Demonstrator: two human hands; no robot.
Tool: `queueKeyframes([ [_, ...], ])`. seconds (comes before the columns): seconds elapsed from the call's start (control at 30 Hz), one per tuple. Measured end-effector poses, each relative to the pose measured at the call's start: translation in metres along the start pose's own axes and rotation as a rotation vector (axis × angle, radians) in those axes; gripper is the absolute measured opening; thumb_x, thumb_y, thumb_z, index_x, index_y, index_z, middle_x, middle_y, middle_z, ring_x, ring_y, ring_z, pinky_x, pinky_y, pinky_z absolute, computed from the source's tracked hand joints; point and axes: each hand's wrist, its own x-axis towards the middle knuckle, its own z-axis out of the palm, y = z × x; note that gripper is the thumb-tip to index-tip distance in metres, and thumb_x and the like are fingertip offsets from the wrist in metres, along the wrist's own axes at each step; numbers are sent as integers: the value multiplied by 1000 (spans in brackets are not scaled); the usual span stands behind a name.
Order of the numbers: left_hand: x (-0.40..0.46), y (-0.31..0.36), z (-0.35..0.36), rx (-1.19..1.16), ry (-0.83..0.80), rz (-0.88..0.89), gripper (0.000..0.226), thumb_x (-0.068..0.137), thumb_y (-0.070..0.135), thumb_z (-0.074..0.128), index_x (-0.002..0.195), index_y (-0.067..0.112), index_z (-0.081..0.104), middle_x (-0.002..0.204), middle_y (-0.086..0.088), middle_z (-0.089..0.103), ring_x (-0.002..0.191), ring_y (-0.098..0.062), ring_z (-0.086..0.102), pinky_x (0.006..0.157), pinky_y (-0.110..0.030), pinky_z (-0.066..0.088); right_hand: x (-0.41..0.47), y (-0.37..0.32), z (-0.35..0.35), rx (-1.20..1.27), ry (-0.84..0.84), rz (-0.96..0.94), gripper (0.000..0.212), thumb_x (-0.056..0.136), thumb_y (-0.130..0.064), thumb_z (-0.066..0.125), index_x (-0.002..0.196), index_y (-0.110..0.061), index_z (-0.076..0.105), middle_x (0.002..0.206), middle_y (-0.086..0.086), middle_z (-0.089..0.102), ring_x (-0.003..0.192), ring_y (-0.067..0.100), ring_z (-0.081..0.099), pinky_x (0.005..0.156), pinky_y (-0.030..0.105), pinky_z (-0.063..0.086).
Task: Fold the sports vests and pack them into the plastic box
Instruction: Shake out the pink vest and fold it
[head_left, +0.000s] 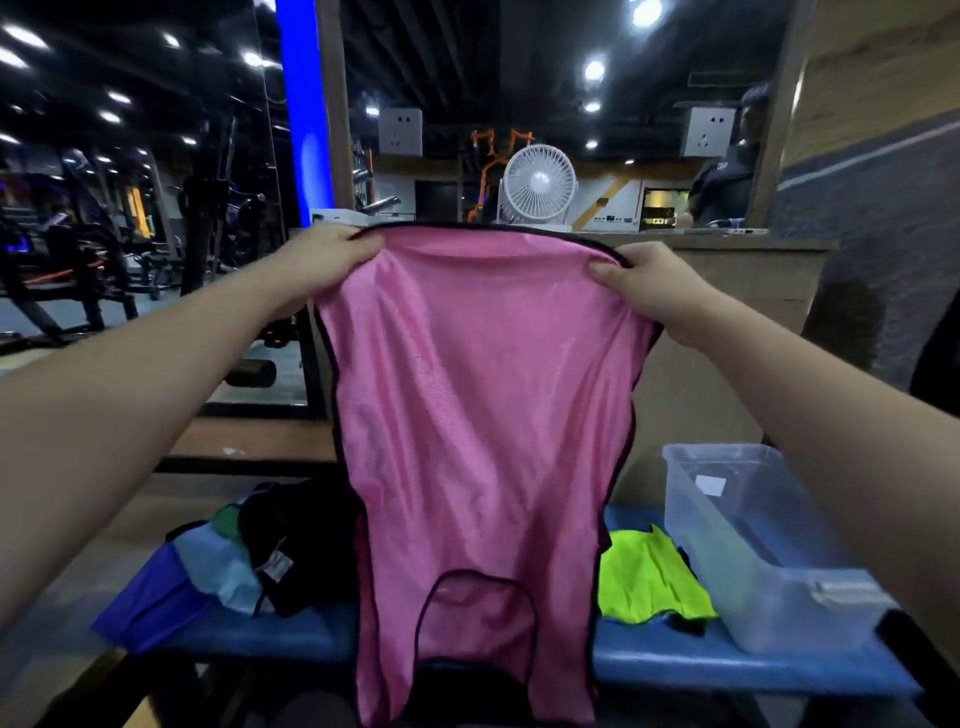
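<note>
A pink mesh sports vest (478, 395) with dark trim hangs spread out in front of me, upside down, its neck opening near the bottom. My left hand (322, 260) grips its top left corner and my right hand (649, 286) pinches its top right corner. Below, on the blue bench (727, 670), lies a pile of vests (223, 566) in purple, light blue, green and black at the left. A neon yellow vest (649, 577) lies at the right. The clear plastic box (753, 540) stands on the bench's right end; nothing shows inside it.
A wooden counter (727, 260) with a white fan (537, 184) stands behind the bench. A person in a dark shirt (727, 171) stands at the far right. Gym machines (78, 249) fill the left background.
</note>
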Motion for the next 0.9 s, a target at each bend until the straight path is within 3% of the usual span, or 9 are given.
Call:
queueKeyframes([
  [0.17,3,19,15,-356,24,-108,15,98,10,54,91,15,66,80,-1,68,64,-9,63,61,-23,52,-3,-2,15,-387,8,-83,19,93,-23,60,75,-20,60,76,1,62,67,19,56,57,31,40],
  [0.27,7,39,29,-536,47,-87,30,95,-6,47,112,10,67,83,-5,65,58,-6,61,55,-19,50,-1,7,33,-535,-10,-92,9,90,-20,58,83,-16,56,89,9,63,80,30,62,62,34,43],
  [0.33,6,53,38,-652,9,-63,41,96,-11,41,123,13,60,87,-9,64,55,-7,61,51,-19,51,-3,15,46,-616,-40,-96,23,86,-25,64,104,-13,55,105,13,56,99,35,58,77,39,48],
  [0.4,8,63,46,-693,-8,-25,41,96,-12,37,116,14,60,87,-9,65,61,-12,64,57,-26,55,-8,20,58,-642,-56,-122,45,82,-24,69,121,-13,50,118,13,47,108,35,51,88,47,49],
  [0.47,13,67,52,-732,11,-3,39,96,-12,34,107,10,64,88,-11,67,70,-17,67,65,-34,59,-19,16,69,-590,-73,-185,43,80,-20,69,117,-15,48,115,10,49,102,34,55,84,48,51],
  [0.57,22,69,60,-821,54,-15,38,98,-12,33,105,3,67,98,-15,69,85,-22,71,71,-35,61,-38,8,80,-353,-298,-87,16,88,-21,64,91,-12,52,86,13,65,69,31,65,58,43,58],
  [0.63,25,70,65,-859,54,-14,36,99,-11,34,110,0,66,102,-17,68,92,-24,70,74,-33,60,-54,7,86,-190,-593,74,29,97,-34,60,86,-7,59,79,19,68,58,31,65,52,41,56],
  [0.73,27,76,73,-912,44,17,33,99,-12,35,111,-1,63,103,-18,66,90,-25,70,73,-32,60,-71,20,99,-146,-855,175,57,95,-58,55,101,-1,64,94,19,75,74,35,73,64,49,59],
  [0.9,34,91,78,-927,56,64,34,99,-11,35,104,4,66,106,-18,65,90,-23,69,72,-31,60,-81,49,123,-234,-891,185,50,84,-54,72,109,-13,56,100,8,67,88,29,70,64,40,60],
])
